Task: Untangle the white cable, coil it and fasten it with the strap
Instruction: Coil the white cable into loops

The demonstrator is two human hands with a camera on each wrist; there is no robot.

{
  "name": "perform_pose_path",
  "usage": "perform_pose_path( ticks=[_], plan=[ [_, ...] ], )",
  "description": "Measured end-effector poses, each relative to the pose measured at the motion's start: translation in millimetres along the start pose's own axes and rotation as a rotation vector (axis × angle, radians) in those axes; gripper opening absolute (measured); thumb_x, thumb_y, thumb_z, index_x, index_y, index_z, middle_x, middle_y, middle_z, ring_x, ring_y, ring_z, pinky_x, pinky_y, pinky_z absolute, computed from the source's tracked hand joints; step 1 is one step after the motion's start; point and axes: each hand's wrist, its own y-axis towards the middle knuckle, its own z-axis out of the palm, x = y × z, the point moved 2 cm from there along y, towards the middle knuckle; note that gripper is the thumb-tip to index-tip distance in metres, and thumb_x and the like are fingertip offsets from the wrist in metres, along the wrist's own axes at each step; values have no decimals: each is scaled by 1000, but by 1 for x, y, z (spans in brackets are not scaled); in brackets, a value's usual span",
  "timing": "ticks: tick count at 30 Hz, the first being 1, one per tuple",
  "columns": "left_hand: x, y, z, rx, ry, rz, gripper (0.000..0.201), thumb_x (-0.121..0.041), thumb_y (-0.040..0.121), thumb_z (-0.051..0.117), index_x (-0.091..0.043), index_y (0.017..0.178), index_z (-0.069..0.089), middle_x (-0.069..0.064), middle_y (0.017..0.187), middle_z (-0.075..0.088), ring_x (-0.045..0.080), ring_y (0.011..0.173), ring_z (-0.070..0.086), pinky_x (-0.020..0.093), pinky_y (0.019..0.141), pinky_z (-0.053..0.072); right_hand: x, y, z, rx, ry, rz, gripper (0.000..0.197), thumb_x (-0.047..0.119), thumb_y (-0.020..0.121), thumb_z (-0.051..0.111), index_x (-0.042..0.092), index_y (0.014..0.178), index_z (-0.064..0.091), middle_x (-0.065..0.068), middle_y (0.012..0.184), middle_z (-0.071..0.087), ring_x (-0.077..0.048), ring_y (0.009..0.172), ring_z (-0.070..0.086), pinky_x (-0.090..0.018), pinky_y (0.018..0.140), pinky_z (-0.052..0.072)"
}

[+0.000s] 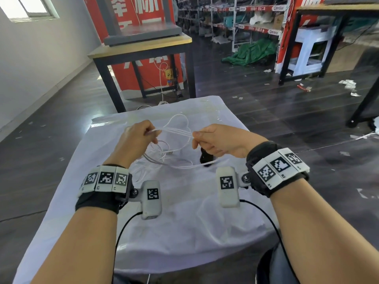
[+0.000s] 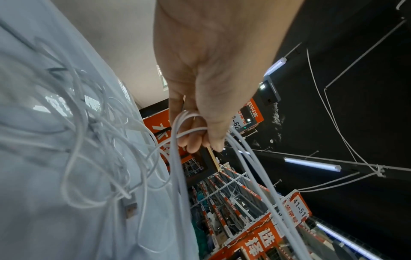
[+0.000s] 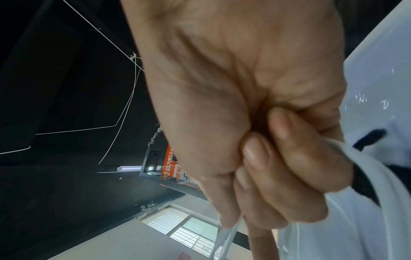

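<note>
Both hands hold the thin white cable (image 1: 176, 132) above the white-covered table (image 1: 184, 212). My left hand (image 1: 137, 136) pinches several strands at their bend, which the left wrist view shows looped through the left hand's (image 2: 200, 133) fingers. My right hand (image 1: 213, 140) grips the other end of those strands in a fist, as the right wrist view shows the right hand (image 3: 266, 167) closed on the cable (image 3: 227, 237). Loose loops of the cable (image 2: 100, 158) lie tangled on the cloth below, with a plug (image 2: 130, 209) among them. A black strap (image 1: 206, 157) lies under my right hand.
A wooden-topped table with black legs (image 1: 143, 46) stands just beyond the cloth's far edge. Shelving racks (image 1: 246, 19), a green tarp (image 1: 254, 52) and scraps of litter are on the dark floor. Black wrist-camera leads (image 1: 125, 226) hang over the near edge.
</note>
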Motion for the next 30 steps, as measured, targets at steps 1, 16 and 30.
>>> perform_pose_path(
  ticks=[1,16,30],
  plan=[
    [2,0,-2,-39,-21,-17,23,-27,96,54,-9,84,63,-9,72,64,8,60,48,21,54,34,1,-1,2,26,-7,-4,36,31,104,36,9,92,62,7,54,27,-7,43,22,-21,45,17],
    [-32,18,-32,-121,-751,-275,24,-23,100,43,-17,86,61,-3,66,51,9,56,46,23,59,42,38,1,11,-161,-134,-92,36,30,103,34,15,74,49,3,59,34,-7,44,30,-16,42,25],
    [-108,34,-123,51,-1356,-329,10,-7,95,52,-9,85,54,-4,58,42,4,43,36,14,46,41,98,-4,21,-286,110,-295,38,32,104,31,16,75,49,-32,127,53,-12,52,32,-21,48,28]
  ],
)
